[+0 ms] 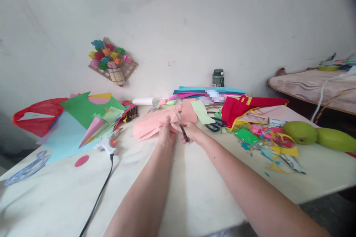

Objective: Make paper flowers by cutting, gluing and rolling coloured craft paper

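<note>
My left hand (166, 133) is closed on a folded sheet of salmon-pink paper (148, 122), its thumb lying on top. In my right hand (190, 132) is a pair of scissors (183, 131) with a dark handle, seen edge-on; the blades point away from me over the paper's right part. How far the blades are apart is too blurred to tell. Just beyond them lie another salmon-pink piece (189, 109) and a pale green paper strip (203, 112). Dark blue scissor handles (215, 124) rest to the right of my right hand.
A white glue gun (107, 145) with a black cord (104, 189) lies left, near a pink paper cone (93, 129) and a red paper circle (81, 161). Right are a red cloth (239, 109), paper scraps (274, 152) and green fruits (300, 132). A bottle (218, 77) stands behind.
</note>
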A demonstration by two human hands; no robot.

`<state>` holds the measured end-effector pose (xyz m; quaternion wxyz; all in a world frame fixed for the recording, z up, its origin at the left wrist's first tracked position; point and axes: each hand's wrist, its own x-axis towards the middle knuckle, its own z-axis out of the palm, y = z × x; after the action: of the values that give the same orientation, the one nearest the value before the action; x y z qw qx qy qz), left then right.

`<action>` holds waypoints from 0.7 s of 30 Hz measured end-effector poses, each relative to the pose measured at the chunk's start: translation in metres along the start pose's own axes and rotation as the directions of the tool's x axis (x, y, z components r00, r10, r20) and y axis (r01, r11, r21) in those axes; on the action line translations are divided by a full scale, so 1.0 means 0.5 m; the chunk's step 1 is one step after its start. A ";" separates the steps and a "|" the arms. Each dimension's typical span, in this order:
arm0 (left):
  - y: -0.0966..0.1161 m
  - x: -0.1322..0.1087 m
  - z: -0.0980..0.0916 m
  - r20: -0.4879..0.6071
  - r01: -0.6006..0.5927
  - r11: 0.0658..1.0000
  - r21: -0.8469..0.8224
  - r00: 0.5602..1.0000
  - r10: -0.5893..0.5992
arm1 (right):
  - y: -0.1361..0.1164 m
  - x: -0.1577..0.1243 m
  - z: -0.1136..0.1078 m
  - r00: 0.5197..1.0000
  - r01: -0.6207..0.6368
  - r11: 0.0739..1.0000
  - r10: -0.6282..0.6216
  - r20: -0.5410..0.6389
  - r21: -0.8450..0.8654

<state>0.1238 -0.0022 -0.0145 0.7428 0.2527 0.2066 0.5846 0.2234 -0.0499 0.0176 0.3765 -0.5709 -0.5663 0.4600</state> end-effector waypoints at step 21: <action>-0.001 0.003 0.013 -0.160 -0.127 0.991 -0.043 0.980 0.118 | 0.015 0.018 0.004 0.994 0.075 0.997 -0.075 -0.078 -0.002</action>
<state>0.1285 -0.0018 -0.0095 0.6933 0.1984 0.2327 0.6526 0.2233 -0.0418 0.0092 0.4157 -0.5665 -0.5720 0.4232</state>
